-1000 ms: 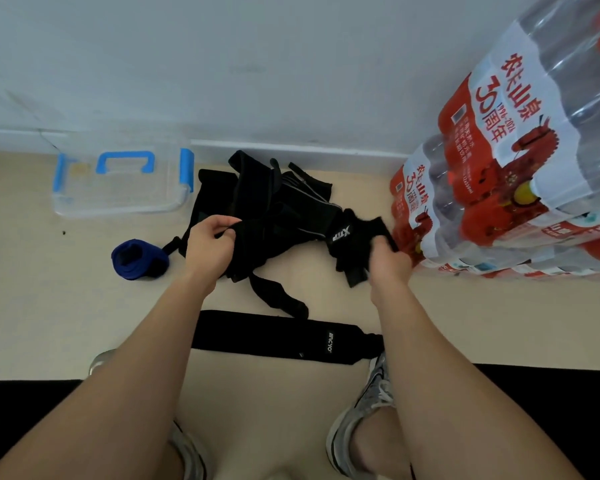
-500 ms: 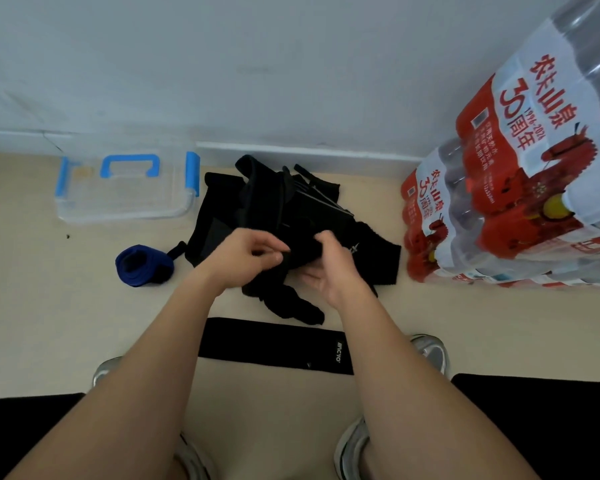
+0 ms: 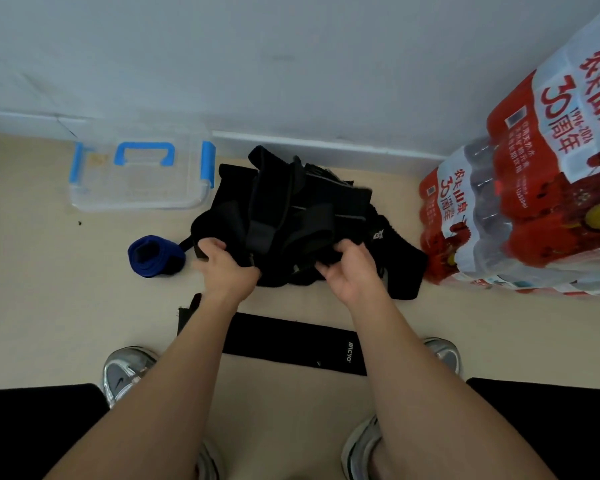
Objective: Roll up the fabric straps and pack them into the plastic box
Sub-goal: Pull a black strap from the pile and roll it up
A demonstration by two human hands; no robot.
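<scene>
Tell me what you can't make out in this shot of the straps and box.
Head view only.
- Black strap pile: strap count, tangled overlap.
- Flat black strap: left portion, behind the left forearm.
- Plastic box: contents, blurred.
- Right hand: fingertips, buried in fabric.
- Bottle packs: cut off by right edge.

Head-worn view, steeply downward, close over floor (image 3: 42,306)

straps (image 3: 291,216): black | roll (image 3: 155,255): blue | box (image 3: 136,188): clear, blue clasps | packs (image 3: 520,202): red-white
</scene>
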